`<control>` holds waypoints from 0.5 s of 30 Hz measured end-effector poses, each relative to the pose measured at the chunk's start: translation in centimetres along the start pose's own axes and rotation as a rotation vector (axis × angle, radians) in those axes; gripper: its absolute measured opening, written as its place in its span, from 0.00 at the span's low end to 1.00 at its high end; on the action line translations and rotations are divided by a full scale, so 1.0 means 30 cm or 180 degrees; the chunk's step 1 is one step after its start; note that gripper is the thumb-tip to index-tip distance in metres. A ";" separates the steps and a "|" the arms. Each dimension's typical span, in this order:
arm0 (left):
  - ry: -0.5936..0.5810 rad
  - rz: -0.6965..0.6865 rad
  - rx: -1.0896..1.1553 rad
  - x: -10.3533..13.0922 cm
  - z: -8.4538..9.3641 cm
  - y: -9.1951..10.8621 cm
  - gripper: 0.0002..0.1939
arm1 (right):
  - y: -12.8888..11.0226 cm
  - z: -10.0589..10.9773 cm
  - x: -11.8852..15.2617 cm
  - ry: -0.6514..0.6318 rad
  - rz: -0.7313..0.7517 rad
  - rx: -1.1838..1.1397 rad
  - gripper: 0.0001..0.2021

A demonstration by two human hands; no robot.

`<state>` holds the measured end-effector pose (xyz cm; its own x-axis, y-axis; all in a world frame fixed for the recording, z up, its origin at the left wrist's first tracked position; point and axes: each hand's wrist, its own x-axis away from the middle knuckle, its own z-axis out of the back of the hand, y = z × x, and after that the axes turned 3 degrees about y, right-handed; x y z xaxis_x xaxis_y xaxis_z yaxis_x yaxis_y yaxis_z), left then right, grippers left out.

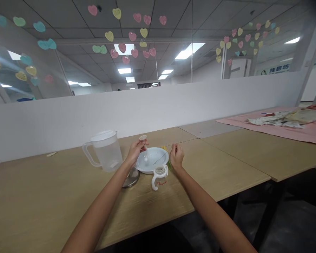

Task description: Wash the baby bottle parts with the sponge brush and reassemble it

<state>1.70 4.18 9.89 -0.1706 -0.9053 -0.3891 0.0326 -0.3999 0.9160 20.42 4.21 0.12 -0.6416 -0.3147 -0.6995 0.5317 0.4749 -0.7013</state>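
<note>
My left hand (137,150) pinches a translucent bottle straw top (143,137), whose straw hangs down with a small weighted end over the white bowl (139,166). My right hand (177,154) is closed at the bowl's right side; what its fingers hold, if anything, is too small to make out. A thin dark line (160,158), like a slim wire or brush stem, slants across the bowl towards that hand. In front of the bowl stands an open clear baby bottle (162,181) with white handles and red lettering. Something yellow and green (169,165) shows behind the bowl's right edge.
A lidded clear pitcher (106,153) of water stands left of the bowl. Beside my left forearm lies a round metal dish (132,178), partly covered. A pink cloth (308,133) with folded clothes (287,118) lies far right. A low white wall (152,109) borders the table.
</note>
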 end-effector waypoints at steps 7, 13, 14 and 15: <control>-0.0332 0.0018 0.0776 0.095 -0.078 0.075 0.17 | 0.006 -0.010 0.009 -0.0365 0.0271 0.0156 0.17; -0.0497 0.0036 0.0715 0.157 -0.113 0.033 0.16 | 0.017 -0.011 0.010 -0.0327 0.0167 0.0177 0.16; -0.0503 -0.0011 0.0594 0.169 -0.113 0.026 0.15 | 0.019 -0.012 0.011 -0.0333 0.0178 0.0180 0.16; -0.0517 -0.0069 0.0441 0.183 -0.113 0.019 0.15 | 0.021 -0.013 0.012 -0.0342 0.0197 0.0183 0.16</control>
<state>4.11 -1.49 7.94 -0.3265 -0.8572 -0.3982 -0.1067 -0.3852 0.9166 20.31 4.71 -0.52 -0.5454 -0.3739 -0.7501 0.6011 0.4492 -0.6610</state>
